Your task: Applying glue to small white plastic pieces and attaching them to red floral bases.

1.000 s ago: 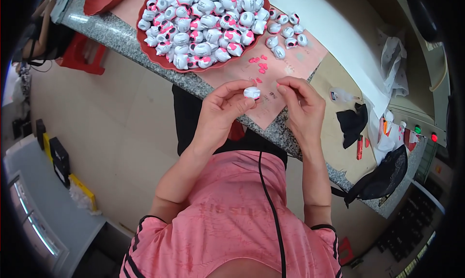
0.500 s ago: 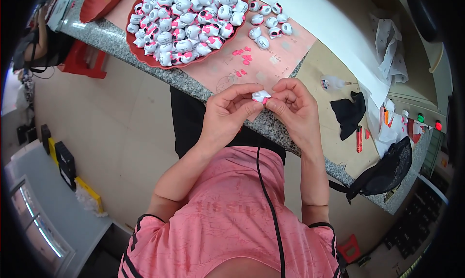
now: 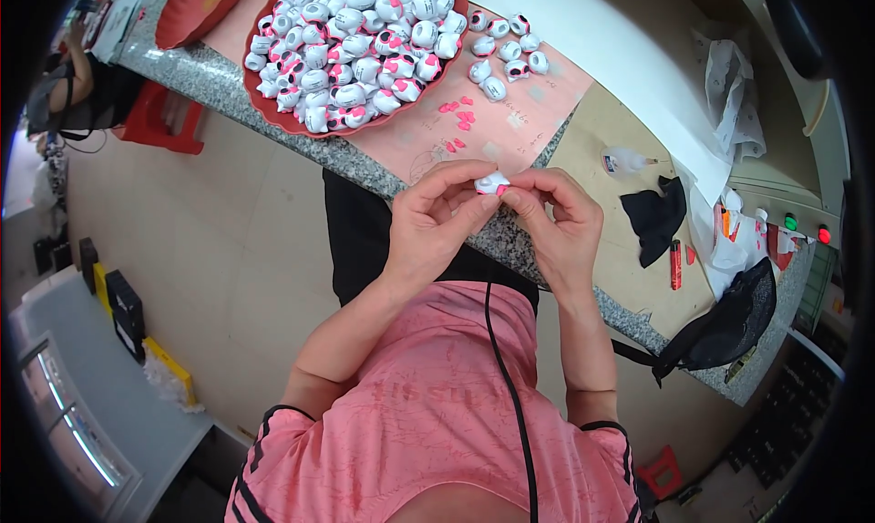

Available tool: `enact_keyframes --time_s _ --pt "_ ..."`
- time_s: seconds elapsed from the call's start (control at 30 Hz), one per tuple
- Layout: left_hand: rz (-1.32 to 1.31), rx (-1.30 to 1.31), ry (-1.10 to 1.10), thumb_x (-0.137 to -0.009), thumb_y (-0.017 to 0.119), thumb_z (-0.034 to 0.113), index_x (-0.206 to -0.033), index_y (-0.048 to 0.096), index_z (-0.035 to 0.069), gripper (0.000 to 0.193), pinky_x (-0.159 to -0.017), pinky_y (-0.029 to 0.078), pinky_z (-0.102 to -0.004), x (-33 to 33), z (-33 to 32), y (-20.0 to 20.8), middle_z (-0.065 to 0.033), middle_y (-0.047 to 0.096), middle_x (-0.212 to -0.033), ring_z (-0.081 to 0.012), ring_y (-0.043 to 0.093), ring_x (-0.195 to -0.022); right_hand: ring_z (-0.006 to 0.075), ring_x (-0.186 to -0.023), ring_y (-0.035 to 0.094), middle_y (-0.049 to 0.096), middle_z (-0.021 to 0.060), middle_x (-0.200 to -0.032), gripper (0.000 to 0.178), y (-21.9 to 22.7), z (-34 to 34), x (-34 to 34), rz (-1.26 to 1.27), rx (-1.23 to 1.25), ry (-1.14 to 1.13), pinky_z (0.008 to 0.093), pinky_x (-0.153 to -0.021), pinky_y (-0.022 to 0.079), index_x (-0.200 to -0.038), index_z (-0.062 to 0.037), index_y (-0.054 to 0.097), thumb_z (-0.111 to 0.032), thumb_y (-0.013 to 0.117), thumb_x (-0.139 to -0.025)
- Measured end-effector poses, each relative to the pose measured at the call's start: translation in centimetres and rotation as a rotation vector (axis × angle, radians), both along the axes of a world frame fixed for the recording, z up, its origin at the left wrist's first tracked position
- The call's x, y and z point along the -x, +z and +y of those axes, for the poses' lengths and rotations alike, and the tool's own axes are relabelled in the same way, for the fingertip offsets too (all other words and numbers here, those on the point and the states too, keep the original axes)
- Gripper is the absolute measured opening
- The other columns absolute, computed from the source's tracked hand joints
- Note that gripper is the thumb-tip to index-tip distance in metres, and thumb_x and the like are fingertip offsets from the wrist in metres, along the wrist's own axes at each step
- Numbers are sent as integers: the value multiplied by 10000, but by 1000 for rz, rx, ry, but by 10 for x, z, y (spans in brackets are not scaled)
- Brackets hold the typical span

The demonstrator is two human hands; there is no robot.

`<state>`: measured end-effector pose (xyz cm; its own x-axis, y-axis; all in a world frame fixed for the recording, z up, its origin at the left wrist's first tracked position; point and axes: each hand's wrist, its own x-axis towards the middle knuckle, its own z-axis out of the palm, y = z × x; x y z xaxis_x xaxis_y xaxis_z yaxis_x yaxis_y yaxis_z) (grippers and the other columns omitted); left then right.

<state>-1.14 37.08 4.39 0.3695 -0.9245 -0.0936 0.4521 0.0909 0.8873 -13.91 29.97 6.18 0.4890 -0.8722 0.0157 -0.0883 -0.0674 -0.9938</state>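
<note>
Between my hands, above the table's near edge, is a small white cat-head figure (image 3: 489, 184) with a pink patch on its lower side. My left hand (image 3: 430, 215) pinches it with thumb and fingertips from the left. From the right, my right hand (image 3: 558, 220) grips it too, its thumb pressed at the pink patch. Small pink pieces (image 3: 466, 117) lie loose on the pink sheet (image 3: 401, 149) beyond my hands. Several finished-looking white figures (image 3: 494, 88) sit farther off on that sheet. A red scalloped tray (image 3: 273, 113) heaped with similar white-and-pink figures stands at the far left.
On the right lie a small clear bottle (image 3: 624, 160), a black cloth (image 3: 654, 218), a red tube (image 3: 675, 264) and a black bag (image 3: 720, 327). Another red tray (image 3: 196, 13) rests far left. A red stool (image 3: 164, 117) and part of another person (image 3: 73, 90) are beyond the table.
Both hands stay on the figure. My right fingers have curled in closer over it, and the figure is turned slightly. The whole view has shifted a little.
</note>
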Motion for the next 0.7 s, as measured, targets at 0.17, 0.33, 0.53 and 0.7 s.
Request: enact_keyframes --time_s 0.17,0.33,0.53,0.7 --pt "-230 115 39 -795 606 -63 -1070 579 -35 278 -684 474 -199 -2 1 -3 -87 563 -1024 -108 580 -860 74 -732 523 585 45 -824 105 -6 5 -5 -199 -164 -76 191 -641 419 -869 30 622 24 648 -767" --pt "-288 79 -15 -784 620 -56 -1054 596 -27 273 -641 472 -205 -8 2 1 -91 569 -1032 -100 572 -809 88 -719 519 578 54 -818 113 -3 -1 0 -84 49 -15 201 -635 413 -869 32 612 24 651 -763" --pt "-399 104 -11 -770 630 -54 -1016 625 -12 249 -619 467 -205 -10 0 3 -94 589 -1014 -94 570 -785 106 -724 520 568 59 -810 100 -17 1 -4 -119 228 -52 212 -646 413 -851 30 599 20 651 -766" --pt "-483 85 -5 -762 630 -58 -988 641 5 235 -623 468 -207 -12 2 7 -100 609 -979 -100 581 -780 106 -731 517 563 55 -811 94 -22 7 -8 -149 217 -78 209 -655 409 -845 24 597 13 651 -769"
